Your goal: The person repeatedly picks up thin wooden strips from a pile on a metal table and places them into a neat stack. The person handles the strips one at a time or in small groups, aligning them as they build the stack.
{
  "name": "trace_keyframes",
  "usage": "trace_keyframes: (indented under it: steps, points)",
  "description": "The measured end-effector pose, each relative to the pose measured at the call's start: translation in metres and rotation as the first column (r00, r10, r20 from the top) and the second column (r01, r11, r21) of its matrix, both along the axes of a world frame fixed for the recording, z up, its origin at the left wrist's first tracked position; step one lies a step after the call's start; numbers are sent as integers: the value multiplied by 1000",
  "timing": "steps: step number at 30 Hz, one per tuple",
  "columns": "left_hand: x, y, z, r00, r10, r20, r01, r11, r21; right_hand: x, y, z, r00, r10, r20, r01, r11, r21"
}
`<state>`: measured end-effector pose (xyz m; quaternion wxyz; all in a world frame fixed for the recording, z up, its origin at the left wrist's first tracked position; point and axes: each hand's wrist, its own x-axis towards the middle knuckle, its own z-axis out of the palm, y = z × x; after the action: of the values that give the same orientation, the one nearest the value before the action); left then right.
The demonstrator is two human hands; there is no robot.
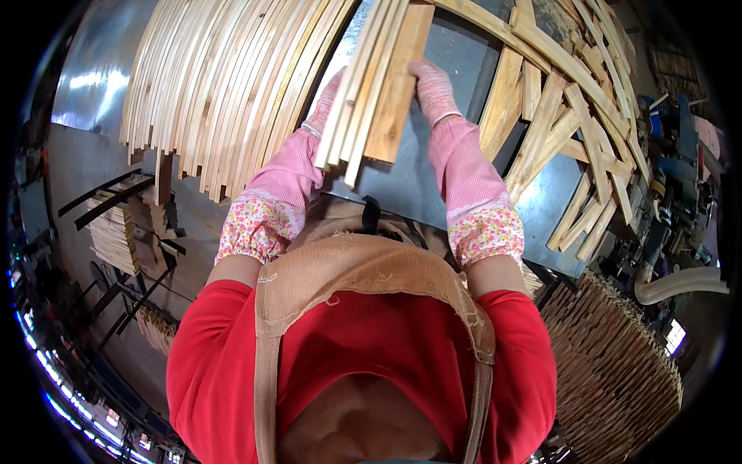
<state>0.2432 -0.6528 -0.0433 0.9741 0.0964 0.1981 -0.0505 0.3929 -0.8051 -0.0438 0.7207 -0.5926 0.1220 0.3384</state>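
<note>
A small bundle of long wooden strips (363,100) is held between my two gloved hands over the metal table. The strips stand side by side, and a wider flat face of wood (399,85) shows on the right side. My left hand (326,102), in a pink knit glove, presses on the bundle's left side; its fingers are partly hidden behind the wood. On the opposite edge, my right hand (434,90) grips with its fingertips at the wood. Left of the bundle lies a broad row of pale wooden strips (224,85) placed closely side by side.
Loose, crossed wooden offcuts (564,116) cover the right side of the metal table (417,189). A large stack of strips (618,348) stands at lower right, near a ribbed hose (680,286). At left, another wood stack (114,232) rests by dark metal bars.
</note>
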Motion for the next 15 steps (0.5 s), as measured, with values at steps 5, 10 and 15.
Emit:
trace_keyframes:
  steps: [5,10,15]
  points:
    - [6,0,15,985,-60,164,97,968,-232,-11,-15,11,978,-153,-142,194,918,346]
    - [-2,1,25,987,-61,150,94,971,-218,-16,24,-13,999,-30,-42,34,994,106]
    - [2,5,35,998,-68,14,69,990,-122,-12,29,-25,995,-25,97,36,993,-110]
